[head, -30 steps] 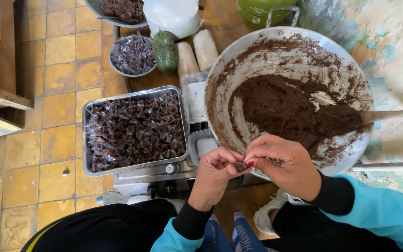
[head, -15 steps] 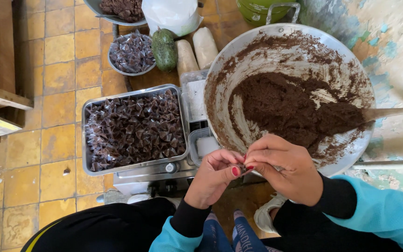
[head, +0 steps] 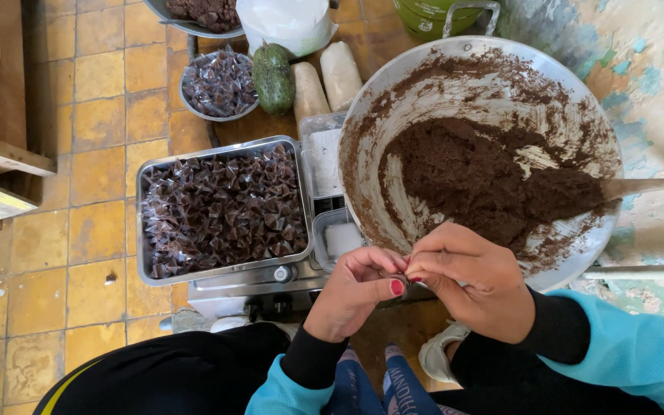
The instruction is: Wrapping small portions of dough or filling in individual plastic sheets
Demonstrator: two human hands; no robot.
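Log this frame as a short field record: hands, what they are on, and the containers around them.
view: head camera, looking straight down
left hand: fingertips pinched against the right hand's, red-painted thumbnail showing
right hand: fingertips meet the left's at the pan's near rim
held item: too small and hidden to tell
large round pan: holds dark brown paste, smeared up the walls
spatula handle: sticks out of the paste to the right
rectangular metal tray: full of small dark wrapped pieces
small bowl: more wrapped pieces, farther back
floor: yellow tiles
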